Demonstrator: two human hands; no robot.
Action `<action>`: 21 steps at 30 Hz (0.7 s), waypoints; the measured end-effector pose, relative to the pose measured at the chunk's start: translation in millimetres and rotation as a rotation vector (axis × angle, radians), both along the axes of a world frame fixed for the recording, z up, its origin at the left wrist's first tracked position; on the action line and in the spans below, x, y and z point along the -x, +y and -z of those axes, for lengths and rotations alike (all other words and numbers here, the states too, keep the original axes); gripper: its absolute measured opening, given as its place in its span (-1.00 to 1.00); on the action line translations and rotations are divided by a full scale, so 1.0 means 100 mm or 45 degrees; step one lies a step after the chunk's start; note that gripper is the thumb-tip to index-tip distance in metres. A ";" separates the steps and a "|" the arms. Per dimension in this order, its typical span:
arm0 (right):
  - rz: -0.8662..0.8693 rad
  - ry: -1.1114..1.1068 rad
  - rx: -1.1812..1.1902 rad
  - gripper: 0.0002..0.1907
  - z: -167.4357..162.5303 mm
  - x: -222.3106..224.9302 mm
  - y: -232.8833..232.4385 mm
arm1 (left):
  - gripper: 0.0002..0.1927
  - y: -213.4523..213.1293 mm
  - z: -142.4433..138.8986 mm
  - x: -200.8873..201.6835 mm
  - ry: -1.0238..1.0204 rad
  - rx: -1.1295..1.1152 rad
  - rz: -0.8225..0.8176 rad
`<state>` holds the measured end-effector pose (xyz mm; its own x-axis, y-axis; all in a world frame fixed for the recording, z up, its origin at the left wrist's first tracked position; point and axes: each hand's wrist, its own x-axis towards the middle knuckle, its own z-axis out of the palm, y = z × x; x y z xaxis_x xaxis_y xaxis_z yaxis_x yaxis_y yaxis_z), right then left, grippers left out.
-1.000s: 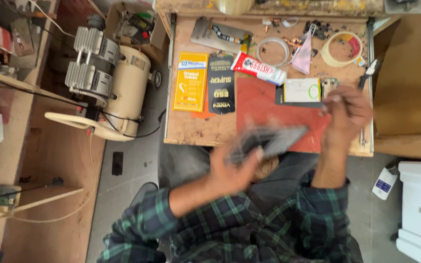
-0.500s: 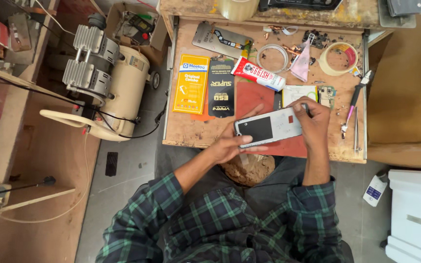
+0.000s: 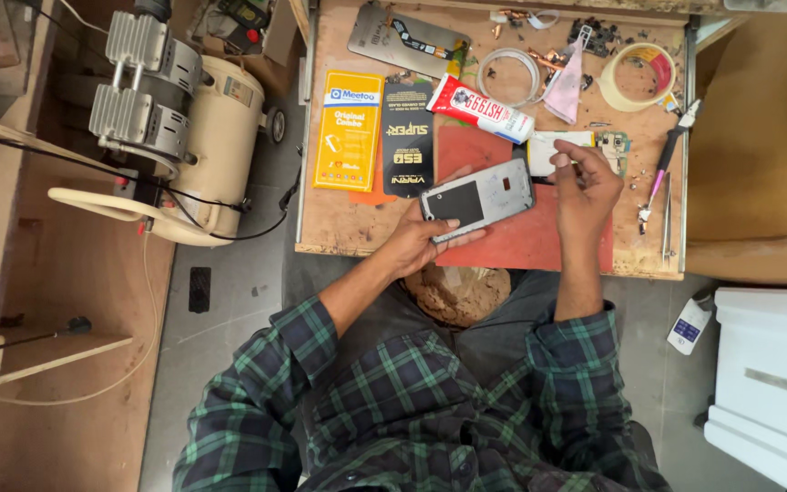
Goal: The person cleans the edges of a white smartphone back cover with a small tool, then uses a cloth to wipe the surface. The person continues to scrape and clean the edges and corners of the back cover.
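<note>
At the far left of the frame we see a cream-coloured air compressor (image 3: 189,137) standing on the floor beside the worktop (image 3: 339,232), with black cables trailing from it. Moving right onto the worktop, a yellow flat packet (image 3: 348,132) and a black flat packet (image 3: 408,141) lie side by side, and above them rests a grey phone back panel (image 3: 409,41). Our left hand (image 3: 425,239) comes next: its fingers are curled around the lower left end of a phone frame (image 3: 477,199), holding it lifted above the red work mat (image 3: 503,241) just right of the frame's middle, its inner face up and a dark rectangular patch showing at its left half. Above it lies a red-and-white adhesive tube (image 3: 480,107). Our right hand (image 3: 585,187) is closed with the fingertips pinched together just right of the phone frame; we cannot tell whether it holds a small tool or part. Behind it sit a white flat part (image 3: 548,146) and a small circuit board (image 3: 614,144), then a roll of tape (image 3: 635,77) and a pink-handled tool (image 3: 667,164). We judge the phone to be opened and stripped, with its board and back panel off, and reassembly not yet done.
</note>
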<state>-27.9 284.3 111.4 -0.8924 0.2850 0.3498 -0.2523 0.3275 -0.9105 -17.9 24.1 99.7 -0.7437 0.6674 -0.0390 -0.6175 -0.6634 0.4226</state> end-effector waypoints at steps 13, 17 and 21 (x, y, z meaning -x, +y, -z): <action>-0.311 0.118 0.030 -0.78 -0.21 -0.19 -1.04 | -0.14 0.01 0.34 0.01 -0.101 0.035 -0.071; -0.258 0.095 -0.038 -0.85 -0.20 -0.29 -1.21 | -0.12 0.01 0.48 0.01 -0.037 0.125 -0.055; -0.163 -0.010 -0.051 -0.85 -0.22 -0.31 -1.27 | -0.11 -0.01 0.52 0.01 0.024 0.175 0.003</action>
<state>2.7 157.6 133.1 -0.9233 0.1547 0.3516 -0.2874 0.3293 -0.8994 -19.2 23.1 48.1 -0.7435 0.6586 -0.1163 -0.6101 -0.5967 0.5213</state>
